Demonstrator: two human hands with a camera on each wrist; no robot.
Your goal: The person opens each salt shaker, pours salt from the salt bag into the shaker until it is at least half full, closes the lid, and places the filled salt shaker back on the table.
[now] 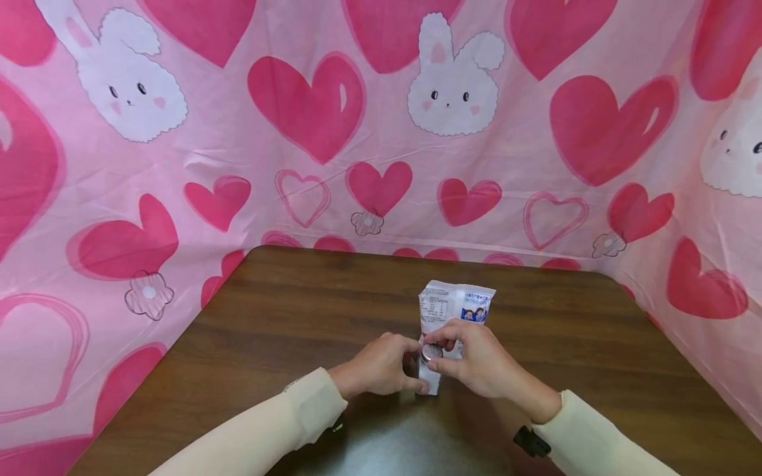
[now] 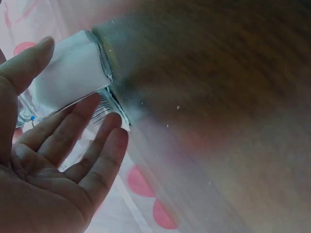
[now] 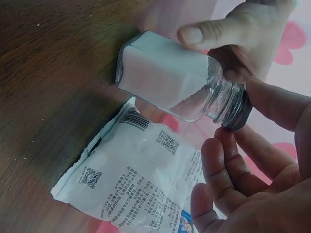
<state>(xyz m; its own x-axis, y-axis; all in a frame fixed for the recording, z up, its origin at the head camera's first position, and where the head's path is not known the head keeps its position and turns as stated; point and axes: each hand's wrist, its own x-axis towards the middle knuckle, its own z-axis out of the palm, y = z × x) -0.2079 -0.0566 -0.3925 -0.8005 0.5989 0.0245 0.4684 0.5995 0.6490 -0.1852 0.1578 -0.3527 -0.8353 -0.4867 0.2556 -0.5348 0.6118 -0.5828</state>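
Note:
A small square glass jar (image 3: 165, 77), partly filled with white powder and capped with a metal lid (image 3: 237, 108), stands on the dark wooden table (image 1: 286, 311). My left hand (image 1: 381, 365) grips the jar's body, thumb (image 3: 204, 34) on one side and fingers (image 2: 92, 126) on the other. At the top of the jar my right hand (image 1: 479, 360) pinches the lid (image 1: 432, 352) between its thumb and fingers. Just behind the jar lies a white printed packet (image 1: 455, 305), its barcode side up (image 3: 146, 179) in the right wrist view.
A pink cloth (image 1: 309, 106) printed with hearts and white bunnies walls the table on the back, left and right. The table's bare wood spreads to both sides of the hands.

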